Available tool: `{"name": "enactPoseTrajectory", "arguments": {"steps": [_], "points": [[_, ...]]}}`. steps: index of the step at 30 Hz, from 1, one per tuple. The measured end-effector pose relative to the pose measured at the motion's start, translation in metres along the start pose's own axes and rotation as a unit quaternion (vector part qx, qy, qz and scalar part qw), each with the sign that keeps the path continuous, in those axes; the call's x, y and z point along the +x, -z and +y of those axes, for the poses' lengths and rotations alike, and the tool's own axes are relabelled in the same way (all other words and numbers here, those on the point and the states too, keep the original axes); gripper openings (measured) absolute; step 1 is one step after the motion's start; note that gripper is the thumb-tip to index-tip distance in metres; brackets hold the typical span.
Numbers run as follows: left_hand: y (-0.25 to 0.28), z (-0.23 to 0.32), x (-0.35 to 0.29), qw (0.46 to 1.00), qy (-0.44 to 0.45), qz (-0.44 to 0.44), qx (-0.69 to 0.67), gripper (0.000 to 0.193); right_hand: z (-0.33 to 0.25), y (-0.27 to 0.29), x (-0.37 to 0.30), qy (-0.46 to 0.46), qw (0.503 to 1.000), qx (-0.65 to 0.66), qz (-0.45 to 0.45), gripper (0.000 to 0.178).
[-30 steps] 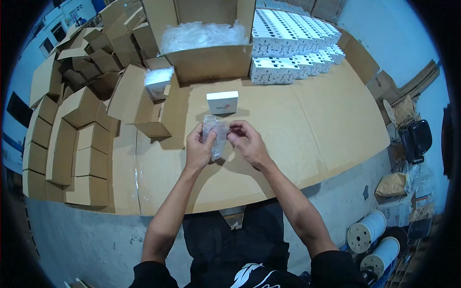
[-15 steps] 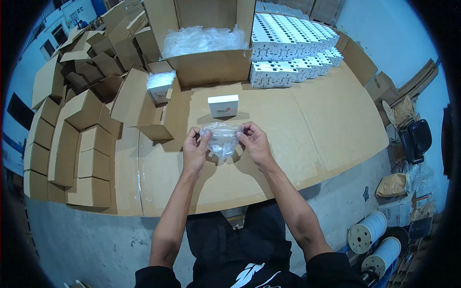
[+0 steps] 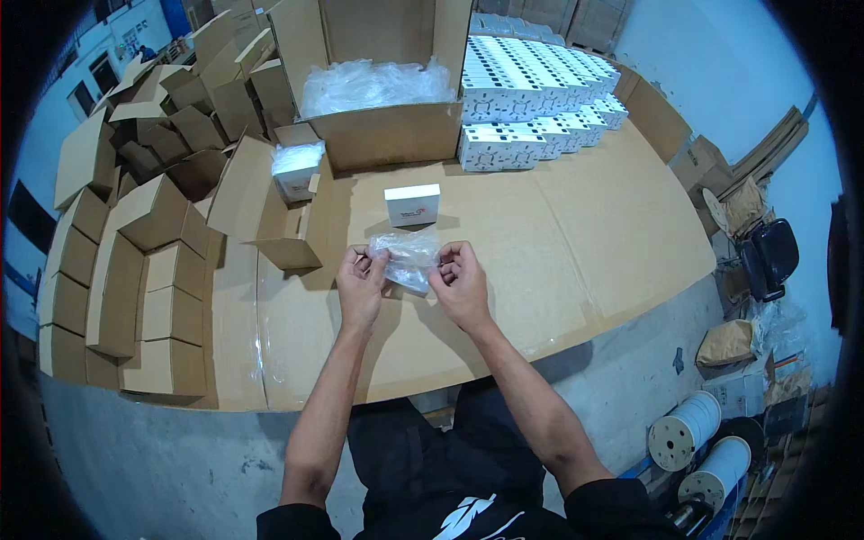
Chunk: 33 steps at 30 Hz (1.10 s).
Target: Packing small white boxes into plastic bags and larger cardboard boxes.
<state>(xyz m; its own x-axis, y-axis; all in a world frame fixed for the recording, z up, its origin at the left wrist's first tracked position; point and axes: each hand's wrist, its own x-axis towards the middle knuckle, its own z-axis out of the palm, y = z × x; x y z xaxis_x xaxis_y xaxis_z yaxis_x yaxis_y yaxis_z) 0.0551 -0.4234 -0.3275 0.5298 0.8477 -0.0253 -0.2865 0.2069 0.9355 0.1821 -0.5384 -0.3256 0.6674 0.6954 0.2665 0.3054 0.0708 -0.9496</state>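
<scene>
Left hand (image 3: 362,286) and right hand (image 3: 462,286) each pinch one side of a crumpled clear plastic bag (image 3: 402,256) at the frame's centre, over the desk (image 3: 531,261). Spreading the film seems the step in hand; the next move calls for light, even fingertip control. Just above it in the frame stands a white box (image 3: 412,205).

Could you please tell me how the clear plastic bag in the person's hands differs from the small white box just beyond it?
The clear plastic bag is see-through, while the white box is opaque. The bag is limp and crumpled; the box is flat-sided. The bag is in the left hand and right hand; the box stands untouched on the cardboard.
</scene>
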Motion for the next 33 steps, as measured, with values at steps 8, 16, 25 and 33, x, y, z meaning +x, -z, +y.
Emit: {"name": "enactPoseTrajectory", "arguments": {"steps": [8, 16, 25, 33], "points": [[-0.017, 0.014, -0.006, 0.983, -0.144, 0.111, 0.016, 0.023, 0.012, 0.006, 0.003, -0.024, 0.988, 0.152, 0.033, 0.023], [-0.016, 0.016, -0.022, 0.883, -0.313, 0.046, 0.347, 0.026, 0.009, 0.003, -0.001, 0.023, 0.992, 0.041, 0.119, 0.016], [-0.011, 0.004, -0.011, 0.98, -0.05, 0.012, 0.191, 0.02, -0.001, 0.004, -0.007, 0.089, 0.994, -0.03, 0.048, 0.019], [-0.011, 0.009, -0.008, 0.978, 0.112, -0.037, -0.17, 0.018, 0.013, 0.002, 0.0, 0.017, 0.988, 0.135, 0.066, 0.019]]}}
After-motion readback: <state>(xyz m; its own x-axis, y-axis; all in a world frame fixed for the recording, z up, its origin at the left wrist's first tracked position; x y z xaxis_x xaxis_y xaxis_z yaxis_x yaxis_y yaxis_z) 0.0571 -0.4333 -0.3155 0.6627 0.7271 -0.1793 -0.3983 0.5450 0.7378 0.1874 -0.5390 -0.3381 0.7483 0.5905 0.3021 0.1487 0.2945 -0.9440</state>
